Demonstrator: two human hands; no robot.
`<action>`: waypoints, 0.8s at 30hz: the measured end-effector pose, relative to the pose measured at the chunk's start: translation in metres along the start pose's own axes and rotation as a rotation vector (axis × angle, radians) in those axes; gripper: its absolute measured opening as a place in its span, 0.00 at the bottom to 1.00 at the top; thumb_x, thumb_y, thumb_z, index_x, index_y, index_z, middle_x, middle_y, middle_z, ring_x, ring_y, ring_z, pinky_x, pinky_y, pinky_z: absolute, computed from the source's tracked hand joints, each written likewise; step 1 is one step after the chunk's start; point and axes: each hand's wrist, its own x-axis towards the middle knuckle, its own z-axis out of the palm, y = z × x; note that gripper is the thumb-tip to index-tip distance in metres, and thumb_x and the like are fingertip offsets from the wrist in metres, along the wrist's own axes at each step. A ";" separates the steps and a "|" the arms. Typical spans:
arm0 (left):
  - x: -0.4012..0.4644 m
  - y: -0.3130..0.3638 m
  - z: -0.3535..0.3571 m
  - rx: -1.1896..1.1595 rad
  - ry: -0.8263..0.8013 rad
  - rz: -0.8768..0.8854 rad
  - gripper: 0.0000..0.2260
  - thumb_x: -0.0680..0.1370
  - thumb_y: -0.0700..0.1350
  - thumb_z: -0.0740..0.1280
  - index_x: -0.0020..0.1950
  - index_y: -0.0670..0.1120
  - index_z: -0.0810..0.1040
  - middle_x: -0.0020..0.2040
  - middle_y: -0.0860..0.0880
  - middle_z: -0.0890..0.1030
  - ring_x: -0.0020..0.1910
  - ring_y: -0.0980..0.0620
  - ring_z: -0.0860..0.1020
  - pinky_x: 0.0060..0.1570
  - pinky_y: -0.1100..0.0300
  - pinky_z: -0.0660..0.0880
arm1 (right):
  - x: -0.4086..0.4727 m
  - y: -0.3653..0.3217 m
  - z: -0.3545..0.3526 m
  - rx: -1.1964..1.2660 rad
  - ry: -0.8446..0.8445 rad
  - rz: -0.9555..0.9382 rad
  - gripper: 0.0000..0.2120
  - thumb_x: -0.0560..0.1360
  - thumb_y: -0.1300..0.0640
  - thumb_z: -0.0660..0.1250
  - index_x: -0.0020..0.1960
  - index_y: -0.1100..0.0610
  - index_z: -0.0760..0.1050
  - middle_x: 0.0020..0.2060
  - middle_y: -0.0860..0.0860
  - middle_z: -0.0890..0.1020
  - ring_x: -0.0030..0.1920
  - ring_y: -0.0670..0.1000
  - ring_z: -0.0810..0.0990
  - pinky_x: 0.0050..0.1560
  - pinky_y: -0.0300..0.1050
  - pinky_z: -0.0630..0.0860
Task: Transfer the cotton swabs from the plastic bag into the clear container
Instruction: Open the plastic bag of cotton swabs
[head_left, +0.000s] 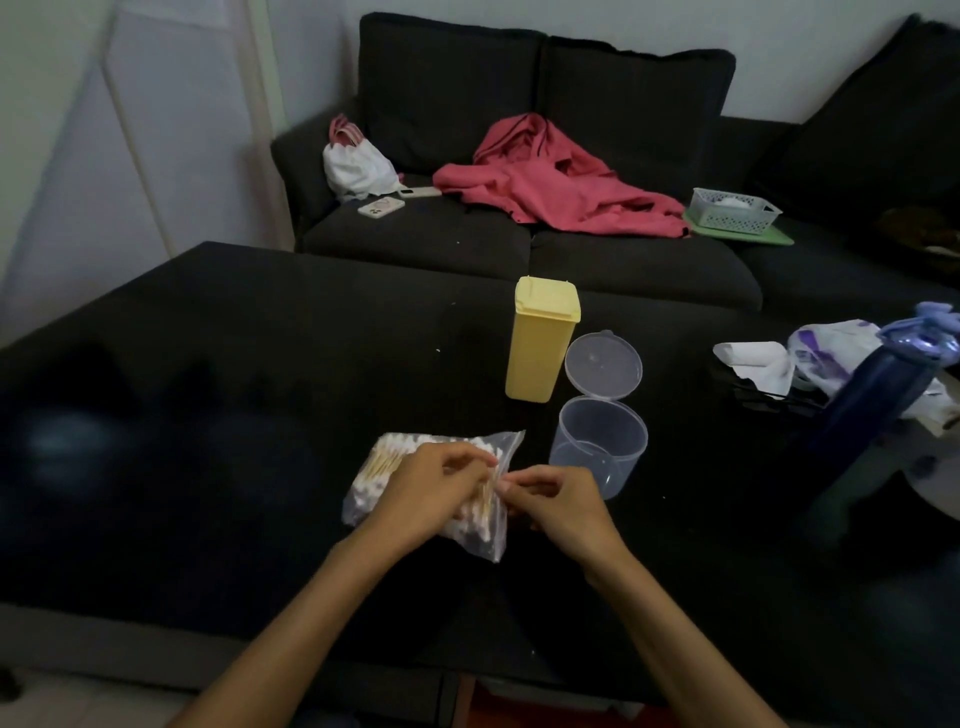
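Note:
A clear plastic bag (384, 467) full of cotton swabs with pale wooden sticks lies on the black table in front of me. My left hand (431, 488) rests on top of the bag, fingers curled and pinching its right edge. My right hand (556, 499) pinches that same edge from the right side. Just beyond my right hand stands the clear round container (597, 447), empty, with its hinged lid (603, 366) flipped open and standing up behind it.
A yellow lidded box (540, 338) stands upright just behind the container. At the right are a dark blue bottle (878, 400), a crumpled bag and white cloth (758, 364). A dark sofa behind the table holds a red garment (550, 182), phones and a basket (735, 210).

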 end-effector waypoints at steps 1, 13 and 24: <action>0.001 0.001 0.002 -0.061 -0.008 -0.046 0.05 0.76 0.46 0.67 0.49 0.53 0.82 0.49 0.51 0.82 0.49 0.55 0.81 0.53 0.53 0.79 | 0.000 0.001 0.000 0.000 0.004 -0.007 0.05 0.73 0.56 0.69 0.49 0.52 0.81 0.42 0.48 0.85 0.42 0.42 0.83 0.38 0.32 0.75; -0.003 0.006 -0.001 -0.274 -0.056 -0.136 0.05 0.73 0.41 0.72 0.47 0.45 0.84 0.37 0.53 0.85 0.39 0.60 0.83 0.35 0.72 0.75 | -0.001 0.003 -0.004 0.224 -0.100 0.122 0.03 0.70 0.59 0.73 0.44 0.55 0.82 0.42 0.49 0.85 0.45 0.46 0.84 0.43 0.35 0.78; -0.001 0.005 -0.003 0.268 0.193 0.036 0.05 0.78 0.47 0.66 0.52 0.51 0.79 0.49 0.54 0.82 0.45 0.61 0.79 0.43 0.66 0.75 | -0.001 0.002 -0.014 0.243 0.060 0.125 0.04 0.76 0.61 0.65 0.49 0.59 0.77 0.43 0.53 0.85 0.43 0.46 0.84 0.42 0.38 0.80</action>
